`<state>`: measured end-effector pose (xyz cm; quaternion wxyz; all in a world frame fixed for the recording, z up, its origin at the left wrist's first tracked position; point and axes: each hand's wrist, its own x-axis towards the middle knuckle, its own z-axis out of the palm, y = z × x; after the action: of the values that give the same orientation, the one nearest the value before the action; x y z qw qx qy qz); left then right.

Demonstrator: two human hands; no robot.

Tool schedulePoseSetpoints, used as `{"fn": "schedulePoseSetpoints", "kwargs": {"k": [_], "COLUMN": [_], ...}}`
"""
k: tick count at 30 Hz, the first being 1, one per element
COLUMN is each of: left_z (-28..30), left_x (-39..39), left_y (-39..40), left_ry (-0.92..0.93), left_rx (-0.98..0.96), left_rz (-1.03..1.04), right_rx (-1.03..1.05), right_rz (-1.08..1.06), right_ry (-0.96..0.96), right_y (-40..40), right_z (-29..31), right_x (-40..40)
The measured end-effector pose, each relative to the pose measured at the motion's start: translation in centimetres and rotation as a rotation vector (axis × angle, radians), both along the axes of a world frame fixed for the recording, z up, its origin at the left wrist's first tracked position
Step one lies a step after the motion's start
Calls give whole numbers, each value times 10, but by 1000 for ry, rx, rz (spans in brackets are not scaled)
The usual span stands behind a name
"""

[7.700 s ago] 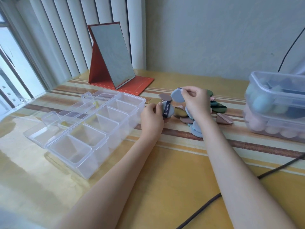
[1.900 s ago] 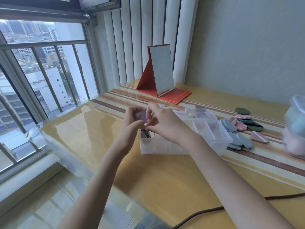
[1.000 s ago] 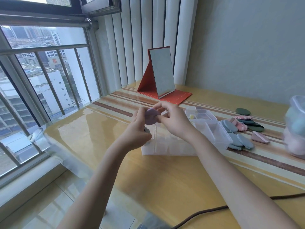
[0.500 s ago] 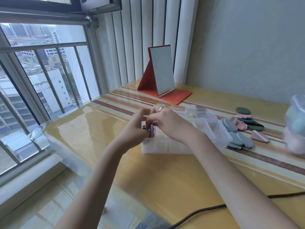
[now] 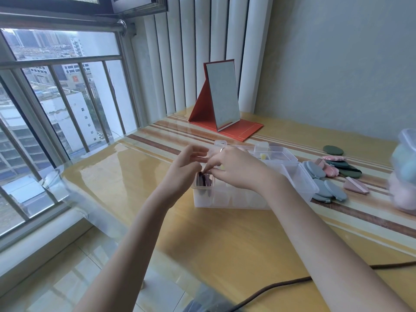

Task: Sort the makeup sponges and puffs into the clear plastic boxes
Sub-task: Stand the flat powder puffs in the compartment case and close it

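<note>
Left hand (image 5: 183, 170) and right hand (image 5: 234, 168) meeting over near-left compartment of clear plastic box (image 5: 252, 190), fingers curling, fingertips pinching top edge of flat mauve puff (image 5: 203, 180) standing upright inside. Which hand is gripping more firmly, cannot tell. Box sitting at desk (image 5: 225, 239) centre. Soft flat puffs (image 5: 326, 179), blue-grey, pink, dark green, oval and teardrop, lying at 3 o'clock of box. Glossy yellow desk.

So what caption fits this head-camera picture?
Both hands tuck puffs upright into the clear box's corner compartment.
</note>
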<state>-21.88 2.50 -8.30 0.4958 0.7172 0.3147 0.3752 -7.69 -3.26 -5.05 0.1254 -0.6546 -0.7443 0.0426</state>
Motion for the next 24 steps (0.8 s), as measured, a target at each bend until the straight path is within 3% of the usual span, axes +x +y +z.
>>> {"fn": "schedulePoseSetpoints", "kwargs": {"k": [5, 11, 20, 24], "left_z": [-4, -8, -8, -5], "left_x": [-1, 2, 9, 7], "left_y": [5, 9, 13, 10], "left_ry": [-27, 109, 299, 348], "left_rx": [-5, 116, 245, 298], "left_rz": [19, 42, 88, 85], "right_rx": [166, 105, 46, 145], "right_rz": [-27, -35, -68, -149], "right_ry": [117, 88, 374, 469], "right_y": [-1, 1, -1, -7], "right_z": [-1, -6, -10, -6], "right_x": [-4, -2, 4, 14]}}
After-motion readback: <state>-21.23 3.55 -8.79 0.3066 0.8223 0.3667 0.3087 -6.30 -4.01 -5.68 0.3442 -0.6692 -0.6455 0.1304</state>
